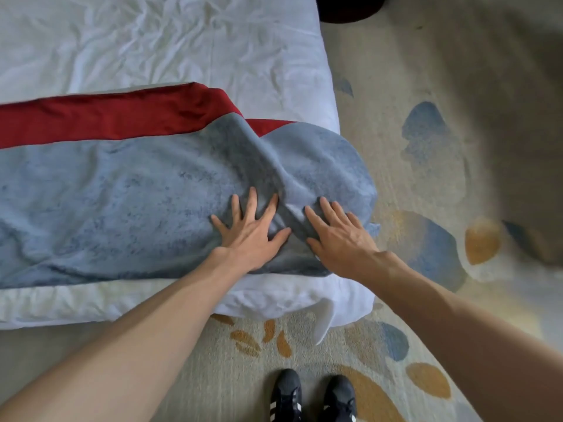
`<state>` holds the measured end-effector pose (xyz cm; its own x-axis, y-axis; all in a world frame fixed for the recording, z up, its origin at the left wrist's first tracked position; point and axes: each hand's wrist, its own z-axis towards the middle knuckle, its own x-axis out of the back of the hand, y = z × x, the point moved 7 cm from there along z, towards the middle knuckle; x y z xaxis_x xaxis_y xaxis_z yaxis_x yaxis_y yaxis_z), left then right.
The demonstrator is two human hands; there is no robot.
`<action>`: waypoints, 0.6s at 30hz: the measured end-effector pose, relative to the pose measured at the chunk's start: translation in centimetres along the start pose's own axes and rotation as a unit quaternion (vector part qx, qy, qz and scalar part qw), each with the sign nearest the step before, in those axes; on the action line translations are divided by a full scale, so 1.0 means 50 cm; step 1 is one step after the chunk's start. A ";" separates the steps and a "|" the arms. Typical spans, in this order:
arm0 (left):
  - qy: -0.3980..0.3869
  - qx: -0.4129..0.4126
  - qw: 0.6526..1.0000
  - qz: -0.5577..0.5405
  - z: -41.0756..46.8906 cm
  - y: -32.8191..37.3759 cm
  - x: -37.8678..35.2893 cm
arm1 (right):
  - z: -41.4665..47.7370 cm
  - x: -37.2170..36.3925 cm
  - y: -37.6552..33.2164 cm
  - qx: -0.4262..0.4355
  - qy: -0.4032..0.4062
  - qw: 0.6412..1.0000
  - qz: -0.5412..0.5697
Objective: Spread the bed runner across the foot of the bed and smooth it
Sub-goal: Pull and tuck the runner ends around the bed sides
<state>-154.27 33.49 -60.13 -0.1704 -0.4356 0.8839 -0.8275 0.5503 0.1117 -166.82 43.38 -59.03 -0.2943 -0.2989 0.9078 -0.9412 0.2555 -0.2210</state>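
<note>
A grey-blue plush bed runner (122, 202) with a dark red band along its far edge lies across the foot of the bed (152, 47), reaching from the left frame edge to the bed's right corner. A raised fold runs through it from the red band down toward my hands. My left hand (253, 233) presses flat on the runner just left of that fold, fingers spread. My right hand (338, 236) lies flat on the runner just right of the fold, near the bed's corner.
The bed has a wrinkled white sheet, and its near white edge (91, 303) hangs toward me. A patterned carpet (426, 178) covers the floor to the right and below. My black shoes (313, 397) stand at the foot. A dark round object (347, 7) sits at the top.
</note>
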 end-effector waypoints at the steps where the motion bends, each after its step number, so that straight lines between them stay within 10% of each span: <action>1: -0.004 0.001 1.000 -0.001 0.000 -0.001 -0.003 | 0.002 -0.010 0.000 0.001 -0.004 1.000 0.005; 13: -0.014 -0.014 0.999 0.035 0.010 0.004 0.018 | 0.064 0.073 0.000 -0.045 -0.052 0.996 0.050; 18: 0.228 -0.058 0.972 -0.008 0.066 -0.044 0.181 | 0.177 0.197 0.001 -0.067 0.078 0.993 0.055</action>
<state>-155.74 25.96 -53.90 0.1188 -0.0976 0.9881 -0.7575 0.6344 0.1537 -171.25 32.30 -53.24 -0.3547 -0.1192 0.9274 -0.8716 0.4012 -0.2818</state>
